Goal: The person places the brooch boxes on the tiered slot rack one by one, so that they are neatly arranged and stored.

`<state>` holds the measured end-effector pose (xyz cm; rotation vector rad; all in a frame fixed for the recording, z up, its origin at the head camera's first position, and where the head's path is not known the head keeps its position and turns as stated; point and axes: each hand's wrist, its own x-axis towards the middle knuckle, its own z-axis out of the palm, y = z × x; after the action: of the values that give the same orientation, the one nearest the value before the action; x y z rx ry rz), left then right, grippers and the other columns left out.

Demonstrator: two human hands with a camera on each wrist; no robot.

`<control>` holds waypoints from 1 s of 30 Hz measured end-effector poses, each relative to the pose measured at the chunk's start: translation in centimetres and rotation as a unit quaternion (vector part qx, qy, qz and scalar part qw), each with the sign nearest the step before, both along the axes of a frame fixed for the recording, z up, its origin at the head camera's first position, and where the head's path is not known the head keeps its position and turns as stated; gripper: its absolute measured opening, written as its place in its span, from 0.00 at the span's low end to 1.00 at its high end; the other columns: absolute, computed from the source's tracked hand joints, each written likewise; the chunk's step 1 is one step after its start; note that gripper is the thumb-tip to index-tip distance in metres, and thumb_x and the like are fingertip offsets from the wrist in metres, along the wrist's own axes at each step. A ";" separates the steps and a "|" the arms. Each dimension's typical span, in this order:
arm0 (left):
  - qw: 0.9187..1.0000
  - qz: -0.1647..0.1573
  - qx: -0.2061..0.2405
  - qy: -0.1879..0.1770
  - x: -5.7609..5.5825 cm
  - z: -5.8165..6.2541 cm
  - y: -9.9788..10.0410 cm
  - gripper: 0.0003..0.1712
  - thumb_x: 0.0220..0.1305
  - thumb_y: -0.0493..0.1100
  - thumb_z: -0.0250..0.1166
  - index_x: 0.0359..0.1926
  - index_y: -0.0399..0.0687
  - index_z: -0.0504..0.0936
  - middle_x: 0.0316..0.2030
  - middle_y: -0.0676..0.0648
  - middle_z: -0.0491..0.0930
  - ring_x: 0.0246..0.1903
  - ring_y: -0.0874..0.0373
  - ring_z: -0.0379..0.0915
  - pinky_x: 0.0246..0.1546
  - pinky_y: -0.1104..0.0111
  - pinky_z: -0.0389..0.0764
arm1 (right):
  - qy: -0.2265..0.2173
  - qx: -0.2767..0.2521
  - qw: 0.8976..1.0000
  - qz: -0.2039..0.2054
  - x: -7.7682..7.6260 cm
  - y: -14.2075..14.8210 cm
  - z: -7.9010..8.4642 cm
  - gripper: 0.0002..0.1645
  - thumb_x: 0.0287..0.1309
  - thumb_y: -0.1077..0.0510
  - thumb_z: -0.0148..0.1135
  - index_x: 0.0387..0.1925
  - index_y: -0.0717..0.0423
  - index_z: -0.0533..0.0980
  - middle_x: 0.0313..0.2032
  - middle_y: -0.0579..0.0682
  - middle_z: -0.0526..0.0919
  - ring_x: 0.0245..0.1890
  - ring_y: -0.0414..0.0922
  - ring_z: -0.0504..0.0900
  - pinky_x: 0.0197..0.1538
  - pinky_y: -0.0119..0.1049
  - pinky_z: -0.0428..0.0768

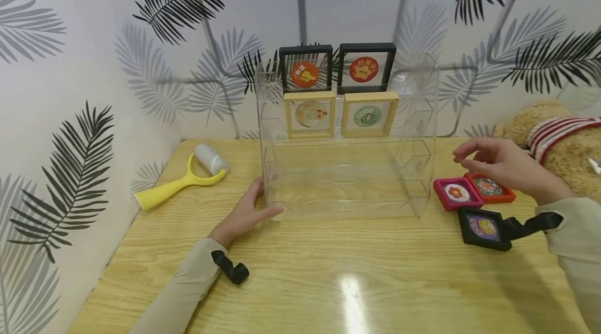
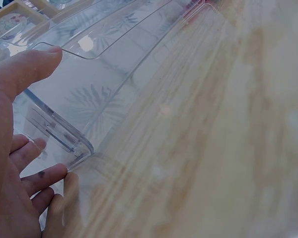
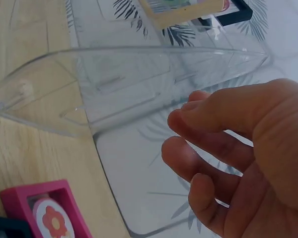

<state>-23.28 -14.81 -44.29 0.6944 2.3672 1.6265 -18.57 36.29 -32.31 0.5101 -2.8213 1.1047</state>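
Note:
A clear acrylic tiered rack (image 1: 347,207) stands on the table. Two black square frames (image 1: 366,87) with red round pictures occupy its top tier, and two cream frames (image 1: 371,134) sit one tier lower. At the rack's lower left corner is the left hand (image 1: 245,216); its thumb extends across the front while the other fingers touch the outer side. The right hand (image 1: 509,164), fingers loosely bent and holding nothing, hovers right of the rack. Below it lie a pink frame (image 1: 439,190) with a flower picture, a red frame (image 1: 504,198) and a black frame (image 1: 501,242).
A yellow-handled tool (image 1: 164,194) with a pale roller (image 1: 208,159) lies at the table's left. At the right, behind the right hand, is a plush bear (image 1: 570,151) in red and white stripes. A leaf-patterned wall (image 1: 94,26) borders the table.

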 end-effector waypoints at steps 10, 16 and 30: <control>1.000 -0.001 -0.002 -0.003 0.3 0.0 0.2 0.43 0.62 0.42 0.67 0.73 0.50 0.54 0.71 0.39 0.57 0.70 0.42 0.52 0.68 0.42 0.51 | -0.044 0.076 0.996 -0.007 -0.2 2.8 -3.4 0.19 0.56 0.67 0.65 0.50 0.63 0.77 0.26 0.31 0.78 0.16 0.33 0.70 0.21 0.31 0.70; 1.000 0.000 0.002 0.000 0.1 -0.1 0.1 0.43 0.62 0.41 0.66 0.73 0.49 0.54 0.71 0.39 0.57 0.70 0.41 0.52 0.68 0.42 0.51 | -0.046 0.138 0.989 0.013 -0.6 3.4 -4.7 0.28 0.47 0.67 0.70 0.53 0.64 0.75 0.19 0.44 0.71 0.15 0.31 0.64 0.21 0.29 0.67; 1.000 0.001 -0.003 0.007 -0.1 0.1 0.1 0.42 0.61 0.43 0.67 0.72 0.53 0.56 0.71 0.41 0.57 0.69 0.42 0.54 0.67 0.42 0.53 | -0.077 0.198 0.975 0.066 -1.5 3.3 -5.4 0.40 0.39 0.69 0.71 0.59 0.70 0.69 0.41 0.61 0.80 0.18 0.36 0.65 0.23 0.30 0.68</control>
<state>-23.34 -14.75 -44.18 0.7050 2.3822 1.6214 -20.07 39.60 -37.75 0.6737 -3.2015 0.6141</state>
